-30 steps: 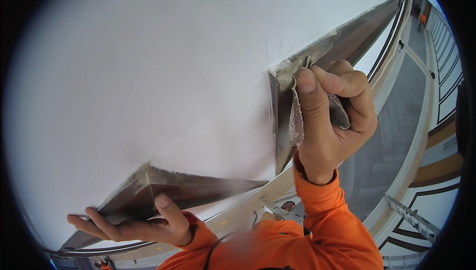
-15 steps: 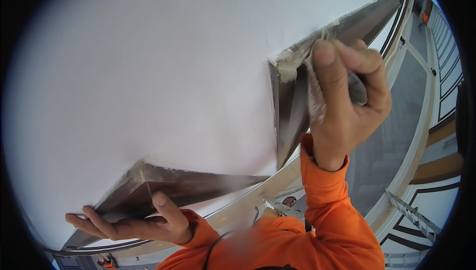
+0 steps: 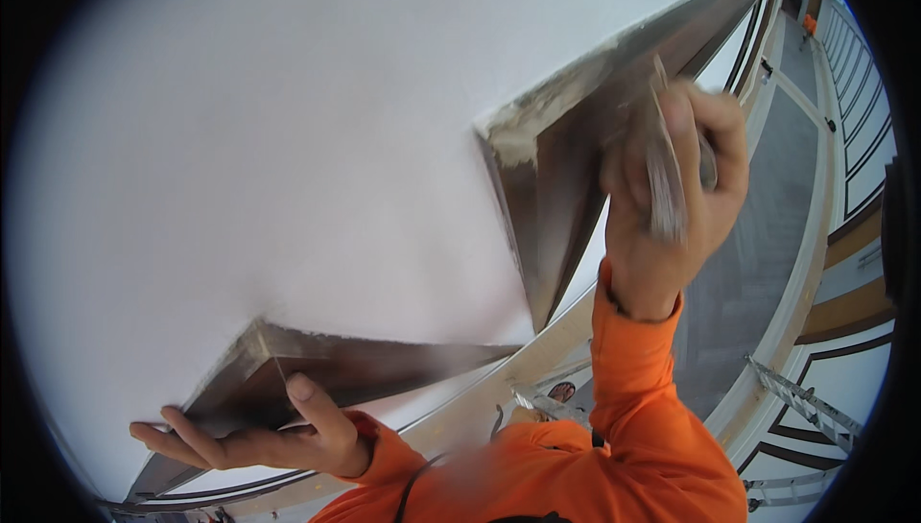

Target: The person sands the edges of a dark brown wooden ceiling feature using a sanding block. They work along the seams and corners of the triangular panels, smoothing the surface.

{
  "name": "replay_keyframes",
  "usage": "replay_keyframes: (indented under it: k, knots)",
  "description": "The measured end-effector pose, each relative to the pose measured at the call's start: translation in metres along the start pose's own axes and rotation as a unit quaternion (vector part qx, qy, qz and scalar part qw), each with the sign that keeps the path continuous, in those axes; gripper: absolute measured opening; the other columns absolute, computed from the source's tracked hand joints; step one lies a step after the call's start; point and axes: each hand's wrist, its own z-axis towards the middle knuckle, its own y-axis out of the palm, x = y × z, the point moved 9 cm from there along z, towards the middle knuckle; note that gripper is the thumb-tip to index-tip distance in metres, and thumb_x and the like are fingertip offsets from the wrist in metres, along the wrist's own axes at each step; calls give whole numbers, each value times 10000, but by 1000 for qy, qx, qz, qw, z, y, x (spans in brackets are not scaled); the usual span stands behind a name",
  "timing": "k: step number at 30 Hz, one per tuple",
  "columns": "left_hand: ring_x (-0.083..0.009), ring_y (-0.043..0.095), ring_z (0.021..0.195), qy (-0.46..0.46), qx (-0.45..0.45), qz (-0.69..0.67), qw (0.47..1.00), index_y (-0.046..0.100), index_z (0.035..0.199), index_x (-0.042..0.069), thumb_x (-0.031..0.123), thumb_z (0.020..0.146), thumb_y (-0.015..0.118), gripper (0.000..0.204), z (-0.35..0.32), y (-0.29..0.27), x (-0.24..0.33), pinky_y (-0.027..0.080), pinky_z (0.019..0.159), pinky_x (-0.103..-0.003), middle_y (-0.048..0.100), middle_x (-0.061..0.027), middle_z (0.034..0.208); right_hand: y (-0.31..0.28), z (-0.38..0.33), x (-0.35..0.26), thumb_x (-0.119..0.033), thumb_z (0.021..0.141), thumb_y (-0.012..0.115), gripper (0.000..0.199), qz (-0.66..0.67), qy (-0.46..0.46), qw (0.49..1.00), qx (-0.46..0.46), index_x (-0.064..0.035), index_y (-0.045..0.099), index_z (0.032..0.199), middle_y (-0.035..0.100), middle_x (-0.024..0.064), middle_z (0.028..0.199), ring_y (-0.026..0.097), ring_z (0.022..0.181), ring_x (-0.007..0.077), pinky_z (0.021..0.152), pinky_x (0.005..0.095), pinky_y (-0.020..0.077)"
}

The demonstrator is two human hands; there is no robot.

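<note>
My right hand (image 3: pixel 686 178) is raised and closed on a thin, flat, whitish-grey piece (image 3: pixel 664 163), seen nearly edge-on. Motion blurs it, and I cannot make out its kind. Beside that hand, a dark brown angled recess (image 3: pixel 566 173) cuts into a smooth white surface (image 3: pixel 317 139). Rough beige filler (image 3: pixel 537 120) lines the recess's upper edge; hand and piece are apart from it. Lower left, my left hand (image 3: pixel 278 437) holds nothing. Its fingers and thumb are spread against or just under a second dark brown recess (image 3: pixel 336 369); whether they touch it I cannot tell.
Far below on the right runs a grey floor (image 3: pixel 748 264). A metal ladder (image 3: pixel 806 403) leans at the lower right. Pale boarding (image 3: pixel 480 393) passes beneath the recesses. A person in orange (image 3: pixel 810 24) is far off at the upper right.
My right hand with the thin piece has moved right, away from the filled edge, and turned so the piece shows edge-on. More filler is visible. My left hand stays nearly in place.
</note>
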Motion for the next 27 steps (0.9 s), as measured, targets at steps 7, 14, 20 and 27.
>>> replay_keyframes:
  k: [7, 14, 20, 27]
  knots:
    - [-426, 121, 1527, -8, 10, -4, 1000, 292, 1539, 86, 629, 877, 555, 897, 0, -2, -1, 174, 1198, -663, 155, -223, 1631, -3, -21, -11, -166, 956, 678, 201, -61, -76, 995, -3, -13, 643, 1082, 613, 85, 838, 505, 612, 107, 517, 225, 395]
    - [-425, 128, 1527, -7, 11, -12, 1000, 295, 1542, 81, 641, 877, 552, 907, 0, -2, -2, 172, 1200, -664, 157, -219, 1635, 27, -37, -29, -189, 870, 772, 285, -251, -173, 950, -72, -42, 704, 1105, 631, 133, 957, 556, 737, 170, 633, 268, 440]
    - [-426, 145, 1523, -3, 35, -18, 999, 368, 1520, 114, 618, 832, 578, 878, 7, -3, -3, 196, 1187, -681, 221, -213, 1608, 30, -26, -41, -138, 748, 847, 379, -284, -287, 911, -84, -88, 756, 1112, 642, 154, 1045, 580, 762, 206, 660, 307, 456]
    - [-435, 166, 1514, -15, 11, -6, 1000, 298, 1539, 84, 671, 879, 531, 914, -4, -4, 10, 189, 1199, -659, 171, -240, 1621, 29, -29, -22, -26, 620, 854, 464, -303, -359, 881, -53, -144, 792, 1064, 632, 134, 1077, 579, 688, 216, 577, 308, 411]
